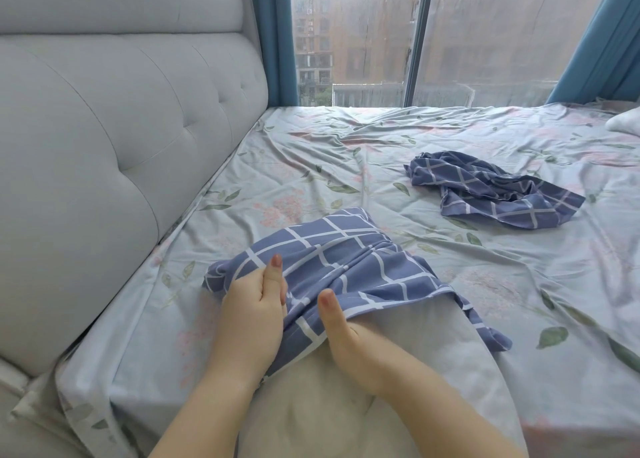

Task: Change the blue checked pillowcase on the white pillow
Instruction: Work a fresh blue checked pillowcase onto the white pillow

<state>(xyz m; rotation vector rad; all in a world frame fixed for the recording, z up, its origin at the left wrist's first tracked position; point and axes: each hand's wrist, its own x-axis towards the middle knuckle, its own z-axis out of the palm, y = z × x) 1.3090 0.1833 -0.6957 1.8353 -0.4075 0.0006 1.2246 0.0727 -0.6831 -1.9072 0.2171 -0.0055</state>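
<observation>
- Floral-sheeted bed [346, 152] carries white pillow [415, 346], far end inside blue checked pillowcase [346, 260].
- Left hand [249, 305], right hand [346, 336]: fingers [273, 270] pinch its hem, likely to draw it along.
- Second case [491, 191] lies crumpled apart.

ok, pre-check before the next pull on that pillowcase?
1. Grip of left hand on the pillowcase hem: ok, thumb on top.
2. Grip of right hand on the hem: ok, thumb on top, fingers hidden under the cloth.
3. The pillow fully covered: not ok, near part bare.
4. Far pillow corners seated in the case: cannot tell, hidden.
5. Cloth smooth: not ok, bunched near the hem.
6. The crumpled pillowcase out of the way: ok, lies apart to the right.
</observation>
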